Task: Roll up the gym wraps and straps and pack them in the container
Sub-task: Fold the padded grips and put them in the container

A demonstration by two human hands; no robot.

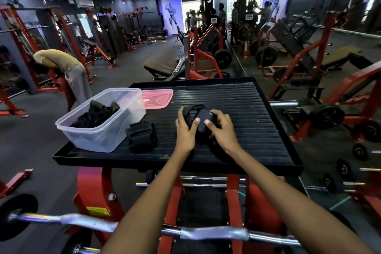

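Two hands, left hand (185,128) and right hand (220,130), grip strap (203,123), roll upright.

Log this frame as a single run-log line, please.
stage: rolling | left hand and right hand: both gripping black strap | rolled wrap beside container | container: partly filled | pink lid: off

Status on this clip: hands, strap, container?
Both hands, left and right, gripping strap, mid-roll. Container open, part-filled. One wrap waiting beside it. Nothing blocking.
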